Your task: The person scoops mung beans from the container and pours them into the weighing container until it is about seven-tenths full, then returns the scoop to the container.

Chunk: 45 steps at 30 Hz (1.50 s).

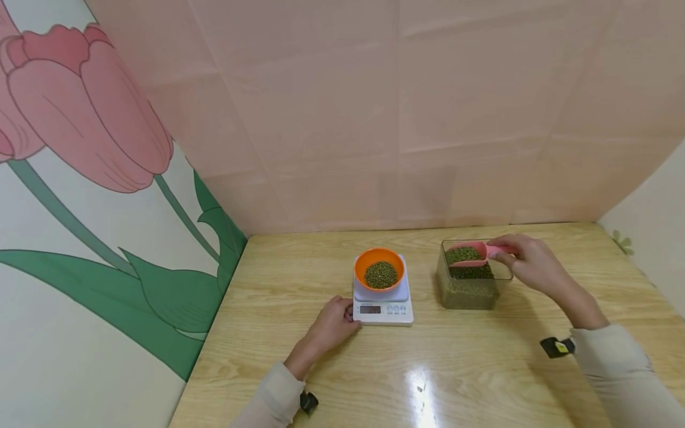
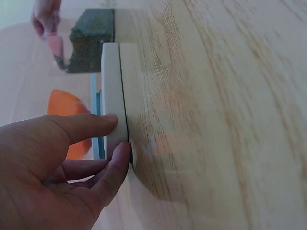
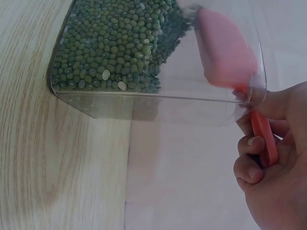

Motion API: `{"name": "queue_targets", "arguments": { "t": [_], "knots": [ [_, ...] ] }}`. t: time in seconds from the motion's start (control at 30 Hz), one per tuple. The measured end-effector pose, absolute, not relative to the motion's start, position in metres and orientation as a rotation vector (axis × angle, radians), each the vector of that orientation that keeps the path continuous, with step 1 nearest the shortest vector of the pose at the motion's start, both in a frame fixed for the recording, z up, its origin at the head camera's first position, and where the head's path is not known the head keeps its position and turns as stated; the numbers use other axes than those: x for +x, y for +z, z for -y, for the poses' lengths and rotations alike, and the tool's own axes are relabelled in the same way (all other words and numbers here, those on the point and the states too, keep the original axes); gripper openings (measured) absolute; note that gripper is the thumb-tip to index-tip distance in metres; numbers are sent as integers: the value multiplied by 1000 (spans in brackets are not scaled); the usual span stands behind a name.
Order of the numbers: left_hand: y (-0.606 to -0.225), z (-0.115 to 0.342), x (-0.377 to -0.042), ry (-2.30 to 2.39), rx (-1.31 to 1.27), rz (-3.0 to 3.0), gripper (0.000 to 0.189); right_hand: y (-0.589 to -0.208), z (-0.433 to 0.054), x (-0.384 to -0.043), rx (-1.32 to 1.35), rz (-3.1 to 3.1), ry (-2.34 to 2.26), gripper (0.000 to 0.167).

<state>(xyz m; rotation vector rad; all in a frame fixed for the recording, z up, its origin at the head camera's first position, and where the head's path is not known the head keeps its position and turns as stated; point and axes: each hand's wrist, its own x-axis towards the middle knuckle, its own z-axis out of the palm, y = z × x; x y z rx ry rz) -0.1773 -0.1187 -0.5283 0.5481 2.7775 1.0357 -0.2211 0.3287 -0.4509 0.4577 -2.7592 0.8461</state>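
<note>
My left hand [image 1: 334, 321] holds the front left corner of a white kitchen scale [image 1: 384, 318], thumb and fingertips against its edge [image 2: 112, 103]. On the scale sits an orange bowl [image 1: 379, 252] with green mung beans [image 1: 380, 275] in it. To the right, my right hand [image 1: 530, 261] grips the handle of a pink scoop [image 1: 485, 252]. The scoop, loaded with beans, is at the mouth of a clear rectangular container [image 1: 465, 302]. Mung beans [image 3: 105, 43] fill the container's lower part. The digits on the scale's display [image 1: 370, 310] are too small to read.
Everything stands on a light wooden table [image 1: 278, 279]. Pinkish-beige sheeting [image 1: 342, 119] covers the wall behind it. A wall painted with tulips [image 1: 91, 107] borders the table on the left, a pale wall [image 1: 655, 220] on the right.
</note>
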Motion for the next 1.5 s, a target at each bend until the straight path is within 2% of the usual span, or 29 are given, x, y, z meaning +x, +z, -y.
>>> {"name": "queue_targets", "arguments": {
  "t": [1.5],
  "knots": [
    [-528,119,-177,1043,547,-2780,20,-447,-341,-217,376,2653,889,22]
  ]
}}
